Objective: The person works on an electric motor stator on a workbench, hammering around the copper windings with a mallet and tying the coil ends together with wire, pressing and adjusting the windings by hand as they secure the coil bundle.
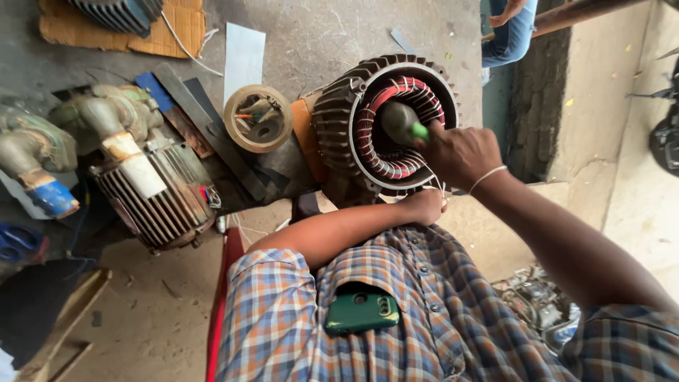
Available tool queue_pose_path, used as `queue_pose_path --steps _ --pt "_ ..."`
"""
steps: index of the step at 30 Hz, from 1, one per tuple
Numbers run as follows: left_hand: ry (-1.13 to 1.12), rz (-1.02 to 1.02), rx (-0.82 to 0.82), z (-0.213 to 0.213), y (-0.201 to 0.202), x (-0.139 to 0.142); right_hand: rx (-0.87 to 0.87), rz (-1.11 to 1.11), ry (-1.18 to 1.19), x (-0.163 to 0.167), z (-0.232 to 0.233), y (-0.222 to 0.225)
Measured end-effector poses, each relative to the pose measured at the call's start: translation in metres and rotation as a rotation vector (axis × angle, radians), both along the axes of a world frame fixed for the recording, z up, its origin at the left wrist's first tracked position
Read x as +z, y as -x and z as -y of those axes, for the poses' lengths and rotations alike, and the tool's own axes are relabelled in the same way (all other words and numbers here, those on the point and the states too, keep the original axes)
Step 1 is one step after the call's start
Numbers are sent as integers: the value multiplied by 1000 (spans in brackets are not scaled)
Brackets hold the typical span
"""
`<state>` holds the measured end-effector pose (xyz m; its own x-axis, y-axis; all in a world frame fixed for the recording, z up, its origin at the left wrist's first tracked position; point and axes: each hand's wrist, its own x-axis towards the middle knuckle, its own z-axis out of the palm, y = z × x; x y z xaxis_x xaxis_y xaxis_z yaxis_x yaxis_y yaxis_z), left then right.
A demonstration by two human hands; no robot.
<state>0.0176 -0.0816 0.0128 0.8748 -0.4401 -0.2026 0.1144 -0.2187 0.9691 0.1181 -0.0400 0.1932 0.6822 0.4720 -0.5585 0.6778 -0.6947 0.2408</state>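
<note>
A person in a checked shirt works at a ribbed motor stator (pixel 368 106) lying on the concrete floor (pixel 318 35), its bore facing up just ahead of both hands. The right hand (pixel 460 152) is clenched around a green-handled tool (pixel 409 127) whose rounded head sits inside the red and white windings (pixel 396 166). The left hand (pixel 424 206) rests curled at the near rim, pinching thin white thread (pixel 440 189).

The cast housing looks heavy and rigid, best gripped by its fins or rim; the wound coils look delicate and easily nicked.

To the left of the hands lie a roll of tape (pixel 258 119), a blank white sheet (pixel 244 56), brown cardboard (pixel 170 32) and a finned pump motor (pixel 152 191).
</note>
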Motion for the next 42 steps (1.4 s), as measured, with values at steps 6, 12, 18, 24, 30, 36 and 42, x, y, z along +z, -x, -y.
queue_pose_path --steps 6,12,18,24,30,36,42 --pt "-51 313 -22 2 -6 0 24 -2 34 -3 -7 8" --pt "-16 300 -32 -1 -6 1 -91 -53 -130 24 -16 -23" --pt "45 273 -13 -2 -2 3 -449 -239 -553 -13 29 -8" --pt "35 222 5 1 -1 -1 -329 -301 -836 -7 58 -33" --pt "-34 166 -1 -2 1 2 -285 -183 -333 16 14 -4" --pt "5 2 -17 -3 0 4 -11 -22 -36 15 -9 8" --pt "12 166 -28 -3 -5 3 78 30 -110 63 -19 -6"
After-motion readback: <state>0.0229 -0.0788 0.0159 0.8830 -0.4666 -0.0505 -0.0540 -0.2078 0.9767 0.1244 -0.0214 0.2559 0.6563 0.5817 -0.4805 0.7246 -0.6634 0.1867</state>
